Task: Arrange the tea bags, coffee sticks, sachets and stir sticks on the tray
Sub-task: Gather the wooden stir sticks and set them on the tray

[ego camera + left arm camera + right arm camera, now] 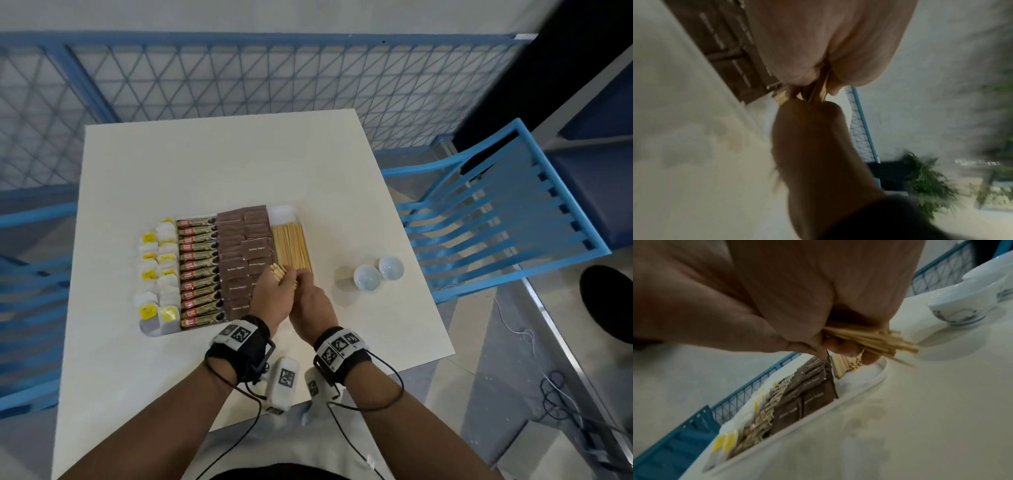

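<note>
A white tray (282, 214) on the table holds tea bags (159, 260) at its left, then a row of coffee sticks (198, 270), brown sachets (239, 246) and a flat layer of wooden stir sticks (291, 245) at its right. Over the tray's near right corner my left hand (274, 286) and right hand (305, 287) both grip one bundle of stir sticks (278, 272). The right wrist view shows that bundle (869, 339) fanning out of the curled fingers above the tray rim (859, 391). The bundle's ends (818, 91) also show between both hands in the left wrist view.
Two small white cups (367, 277) (391, 267) stand right of the tray, close to my right hand. A blue chair (496, 212) is beyond the table's right edge, and a blue mesh fence runs behind the table (222, 164).
</note>
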Available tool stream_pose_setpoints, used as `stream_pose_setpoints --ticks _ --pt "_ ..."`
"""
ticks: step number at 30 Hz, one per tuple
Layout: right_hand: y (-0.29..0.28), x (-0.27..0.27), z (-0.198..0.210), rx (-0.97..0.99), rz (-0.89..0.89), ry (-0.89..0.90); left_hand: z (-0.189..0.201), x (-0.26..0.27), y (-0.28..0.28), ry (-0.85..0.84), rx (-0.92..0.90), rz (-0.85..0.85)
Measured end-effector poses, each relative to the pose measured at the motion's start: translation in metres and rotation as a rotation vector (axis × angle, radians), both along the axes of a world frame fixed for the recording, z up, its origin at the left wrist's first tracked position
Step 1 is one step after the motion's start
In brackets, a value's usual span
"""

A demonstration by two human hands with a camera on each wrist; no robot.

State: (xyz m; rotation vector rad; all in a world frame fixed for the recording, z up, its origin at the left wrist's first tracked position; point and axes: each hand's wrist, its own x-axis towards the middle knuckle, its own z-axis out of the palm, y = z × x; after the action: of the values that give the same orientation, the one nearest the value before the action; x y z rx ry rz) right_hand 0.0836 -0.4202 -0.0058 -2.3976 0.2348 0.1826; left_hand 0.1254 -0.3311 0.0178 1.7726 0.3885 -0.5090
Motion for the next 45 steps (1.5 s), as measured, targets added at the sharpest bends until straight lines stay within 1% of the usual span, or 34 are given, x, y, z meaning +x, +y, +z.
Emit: stream_pose_setpoints --ticks 3,5,7,8,9,10,13,15,16,17,20,23,25,28,29,31,33,36,37,38,39,40,41,42,43,44,45 --pt "0.001 0.005 0.012 -0.052 -0.023 -0.024 0.011 0.005 0.011 -0.012 -0.027 -0.029" --pt "-0.001 0.010 0.016 -0.046 -0.034 -0.030 0.021 0.012 0.017 -0.025 -0.053 -0.087" --pt "-0.005 0.014 0.019 -0.031 -0.018 -0.013 0.034 0.025 0.023 -0.040 -0.114 -0.135" --pt "-0.007 0.017 0.018 -0.024 0.003 -0.002 0.038 0.034 0.026 -0.049 -0.114 -0.154" --pt "-0.008 0.019 0.019 -0.021 0.027 0.005 0.045 0.044 0.027 -0.067 -0.072 -0.198" --pt "-0.008 0.022 0.021 -0.017 0.063 -0.010 0.048 0.052 0.027 -0.088 0.000 -0.278" --pt "-0.004 0.037 0.032 0.030 0.180 -0.075 0.059 0.063 0.019 -0.112 0.163 -0.599" --pt "-0.003 0.044 0.032 0.102 0.200 -0.097 0.059 0.066 0.016 -0.137 0.232 -0.716" --pt "-0.005 0.046 0.032 0.122 0.205 -0.078 0.058 0.070 0.015 -0.138 0.235 -0.735" --pt "-0.008 0.048 0.032 0.121 0.212 -0.044 0.059 0.073 0.014 -0.132 0.214 -0.724" --pt "-0.023 0.056 0.030 0.091 0.215 -0.007 0.058 0.082 0.009 -0.154 0.164 -0.572" --pt "-0.028 0.072 0.034 0.161 0.260 -0.133 0.060 0.085 -0.002 -0.177 0.134 -0.530" --pt "-0.034 0.075 0.034 0.161 0.253 -0.158 0.064 0.090 -0.008 -0.171 0.107 -0.511" --pt "-0.044 0.079 0.032 0.141 0.243 -0.027 0.062 0.099 -0.013 -0.162 0.093 -0.455" --pt "-0.045 0.080 0.033 0.159 0.260 -0.018 0.061 0.099 -0.015 -0.157 0.091 -0.453" --pt "-0.044 0.083 0.035 0.215 0.315 -0.105 0.055 0.097 -0.021 -0.204 0.179 -0.496" --pt "-0.044 0.084 0.037 0.267 0.300 -0.163 0.054 0.098 -0.027 -0.286 0.312 -0.543" --pt "-0.049 0.085 0.035 0.236 0.283 -0.173 0.057 0.100 -0.032 -0.358 0.438 -0.628" --pt "-0.051 0.086 0.034 0.230 0.264 -0.156 0.060 0.099 -0.034 -0.352 0.435 -0.667" --pt "-0.055 0.088 0.033 0.220 0.251 -0.128 0.062 0.099 -0.035 -0.332 0.372 -0.686" --pt "-0.058 0.089 0.038 0.199 0.246 -0.121 0.065 0.099 -0.037 -0.300 0.239 -0.660" --pt "-0.063 0.091 0.043 0.186 0.235 -0.113 0.067 0.099 -0.036 -0.262 0.059 -0.577" --pt "-0.068 0.094 0.056 0.212 0.205 -0.115 0.069 0.102 -0.033 -0.226 -0.139 -0.433" --pt "-0.073 0.099 0.069 0.291 0.140 -0.115 0.069 0.106 -0.030 -0.163 -0.341 -0.255" --pt "-0.076 0.104 0.088 0.408 0.069 -0.135 0.070 0.108 -0.028 -0.060 -0.555 -0.087" --pt "-0.078 0.110 0.108 0.538 -0.007 -0.162 0.069 0.109 -0.026 0.052 -0.729 0.029" --pt "-0.077 0.116 0.125 0.656 -0.070 -0.188 0.071 0.107 -0.028 0.161 -0.854 0.088"
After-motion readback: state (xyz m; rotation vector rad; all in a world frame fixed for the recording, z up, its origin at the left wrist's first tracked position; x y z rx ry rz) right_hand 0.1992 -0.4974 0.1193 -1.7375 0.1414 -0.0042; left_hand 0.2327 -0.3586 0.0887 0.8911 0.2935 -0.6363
